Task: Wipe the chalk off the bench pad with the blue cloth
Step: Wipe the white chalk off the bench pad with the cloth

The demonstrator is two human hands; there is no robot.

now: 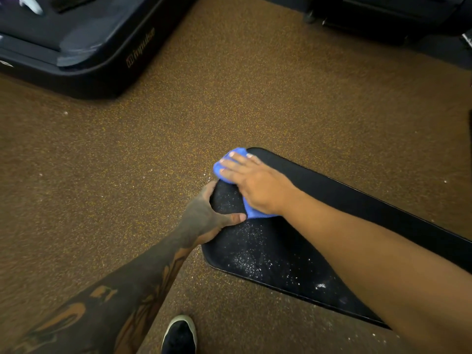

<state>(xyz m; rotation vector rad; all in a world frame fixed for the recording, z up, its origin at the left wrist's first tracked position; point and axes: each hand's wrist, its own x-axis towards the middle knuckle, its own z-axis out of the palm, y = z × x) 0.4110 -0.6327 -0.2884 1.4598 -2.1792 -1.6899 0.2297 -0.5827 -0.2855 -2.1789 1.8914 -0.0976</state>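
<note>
The brown rubber floor [229, 103], flecked with yellow, fills most of the frame and carries scattered white specks near the centre and along the lower right. A dark machine base [84, 44] with a gold logo on its rim takes up the upper left of the frame, and more dark equipment [393, 16] sits along the upper right edge. The black bench pad [344, 200] runs from the centre of the frame down to the right edge, its rounded end pointing toward the centre. White chalk [258, 256] is dusted over the pad's near part, thickest toward the lower right, where a small white clump lies. The right forearm crosses the pad from the lower right and hides much of its middle. The right hand [258, 185] lies flat, fingers [235, 162] spread and pressing down on the blue cloth [227, 162], which is bunched at the pad's rounded end and shows again under the wrist. The tattooed left hand [204, 213] grips the pad's left edge just beside the cloth, thumb on top of the pad and the other fingers curled around the rim. A black shoe [180, 335] with a pale sole stands on the floor at the bottom edge.
</note>
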